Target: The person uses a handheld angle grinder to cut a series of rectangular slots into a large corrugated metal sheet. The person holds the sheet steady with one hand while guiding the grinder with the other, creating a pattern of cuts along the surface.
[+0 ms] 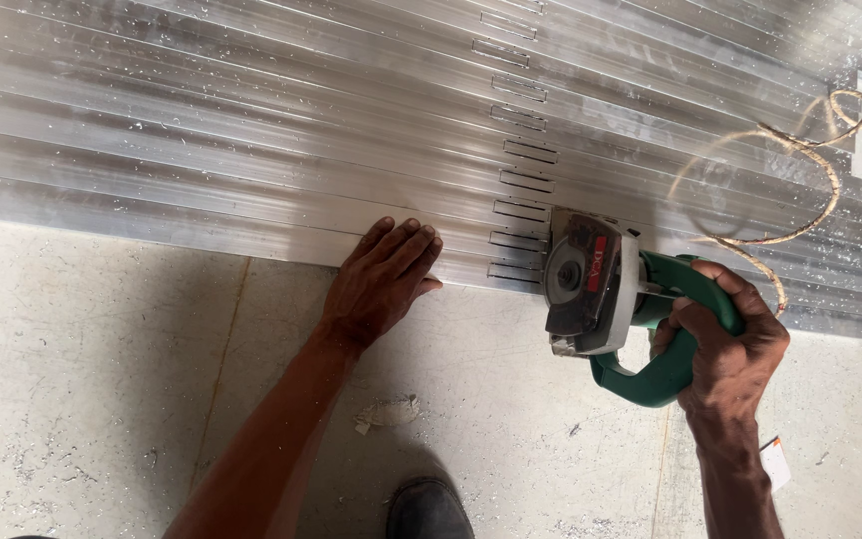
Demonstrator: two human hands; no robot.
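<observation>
Several long aluminium profiles [251, 130] lie side by side on the concrete floor, each with a rectangular slot [516, 245] cut in a diagonal row. My left hand [381, 279] presses flat, fingers spread, on the nearest profile's edge. My right hand [725, 349] grips the green handle of a small power saw [601, 289]. Its grey blade guard sits on the nearest profile, just right of the slots.
A frayed rope [800, 170] curls over the profiles at the right. Metal chips speckle the profiles and floor. My dark shoe [426, 509] is at the bottom edge. A scrap of paper [386, 414] lies on the floor, and a small white tag [776, 461] by my right wrist.
</observation>
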